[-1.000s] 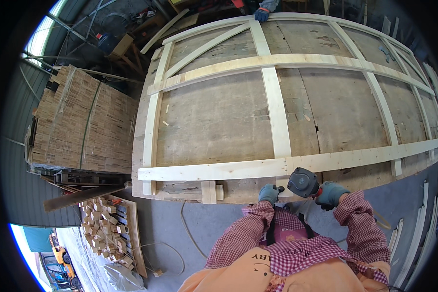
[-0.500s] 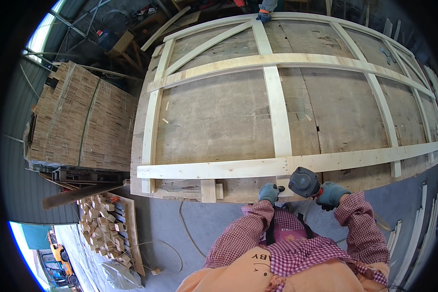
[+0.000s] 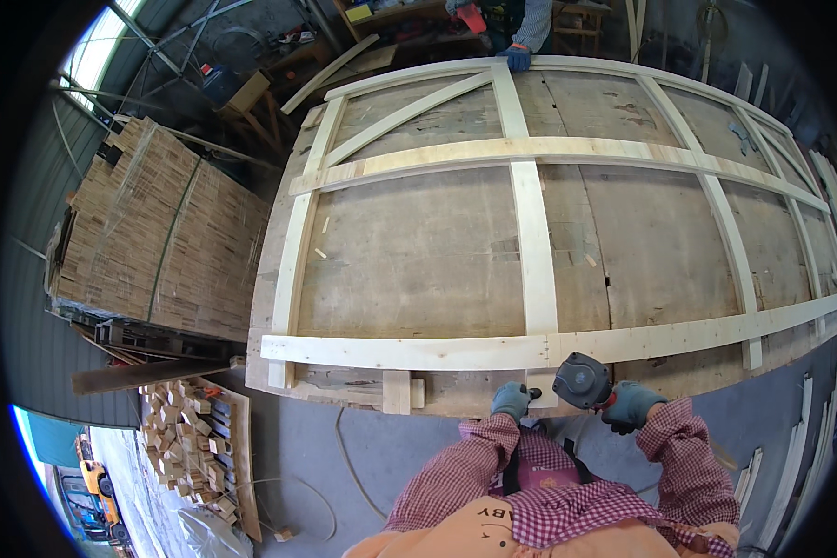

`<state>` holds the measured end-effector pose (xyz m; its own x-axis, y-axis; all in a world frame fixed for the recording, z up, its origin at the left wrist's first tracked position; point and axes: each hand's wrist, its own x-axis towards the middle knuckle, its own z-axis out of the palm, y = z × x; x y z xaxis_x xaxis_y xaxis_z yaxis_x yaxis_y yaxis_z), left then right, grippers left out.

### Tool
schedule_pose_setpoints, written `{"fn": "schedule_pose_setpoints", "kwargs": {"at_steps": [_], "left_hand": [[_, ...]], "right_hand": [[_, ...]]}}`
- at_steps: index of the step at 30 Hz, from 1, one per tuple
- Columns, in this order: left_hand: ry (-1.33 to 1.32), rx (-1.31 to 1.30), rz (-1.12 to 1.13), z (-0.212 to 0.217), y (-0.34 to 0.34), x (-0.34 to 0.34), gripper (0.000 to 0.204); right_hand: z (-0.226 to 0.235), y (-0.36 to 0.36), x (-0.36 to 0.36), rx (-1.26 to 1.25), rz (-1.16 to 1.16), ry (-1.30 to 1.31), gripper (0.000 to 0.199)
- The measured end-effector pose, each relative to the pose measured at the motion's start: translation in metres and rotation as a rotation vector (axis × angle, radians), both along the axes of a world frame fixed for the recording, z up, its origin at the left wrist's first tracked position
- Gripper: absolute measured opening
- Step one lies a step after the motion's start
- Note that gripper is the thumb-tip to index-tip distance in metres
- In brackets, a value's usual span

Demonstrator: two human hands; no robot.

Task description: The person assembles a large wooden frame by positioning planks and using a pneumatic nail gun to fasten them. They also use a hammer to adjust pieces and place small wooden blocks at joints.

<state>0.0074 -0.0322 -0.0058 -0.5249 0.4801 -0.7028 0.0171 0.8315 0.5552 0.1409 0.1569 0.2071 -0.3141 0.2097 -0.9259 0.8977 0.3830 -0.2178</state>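
Down at 6 o'clock, right against the near edge of the workbench, the right hand (gloved) was wrapped tight round a dark power tool, nose sitting at the joint where the centre upright met the near rail. The left hand was closed too, pinching the upright's stub end just beside the tool at its 9 o'clock. My take: keeping the tool square to the face and the steadying fingers off the fastener line was the whole game there. At 12 o'clock another person's gloved hand rested on the far rail. Out at 9 o'clock sat a stacked board pile, well apart.
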Motion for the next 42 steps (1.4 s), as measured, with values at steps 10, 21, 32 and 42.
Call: {"fn": "schedule_pose_setpoints", "kwargs": {"at_steps": [10, 21, 32, 42], "left_hand": [[0.101, -0.008, -0.106, 0.012, -0.002, 0.0, 0.04], [0.076, -0.039, -0.1, 0.009, 0.0, -0.004, 0.045], [-0.011, 0.046, 0.042, -0.036, -0.012, 0.005, 0.042], [0.086, -0.032, -0.143, 0.015, 0.0, -0.004, 0.04]], "right_hand": [[-0.011, 0.002, 0.003, 0.0, 0.044, -0.019, 0.023], [-0.014, 0.009, 0.0, -0.038, -0.007, -0.01, 0.024], [-0.011, 0.011, -0.005, -0.057, -0.002, -0.015, 0.023], [-0.006, 0.011, -0.004, -0.033, 0.039, -0.016, 0.024]]}}
